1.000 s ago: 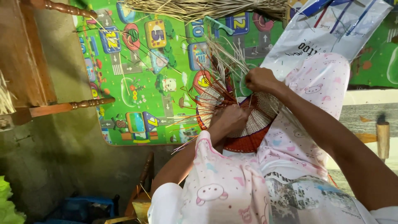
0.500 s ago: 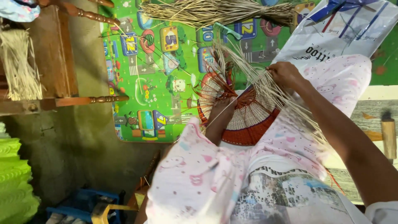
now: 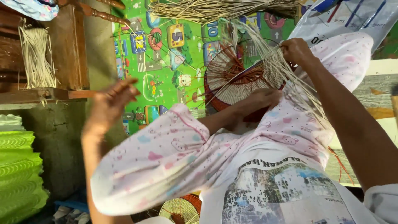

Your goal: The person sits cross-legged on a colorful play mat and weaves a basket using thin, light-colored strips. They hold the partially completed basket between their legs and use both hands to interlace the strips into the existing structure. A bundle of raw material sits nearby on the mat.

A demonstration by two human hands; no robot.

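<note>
Half-woven round basket (image 3: pixel 240 81), red and pale strands, resting on the person's lap between pink patterned trouser knees. Right hand (image 3: pixel 295 49) closed around a bunch of loose pale straws (image 3: pixel 286 79) rising from the basket rim. Left hand (image 3: pixel 259 101) pressed on the basket's near edge, fingers curled; grip unclear. Beyond: green play mat (image 3: pixel 166 62) on the floor, bundle of dry straw (image 3: pixel 215 9) at its far end, wooden furniture (image 3: pixel 66 49) holding cut straws at left.

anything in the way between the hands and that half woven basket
Nothing visible stands between them. The right hand has its grip closed on the loose strands rising from the half-woven basket, and the left hand lies directly against the basket's side.
</note>
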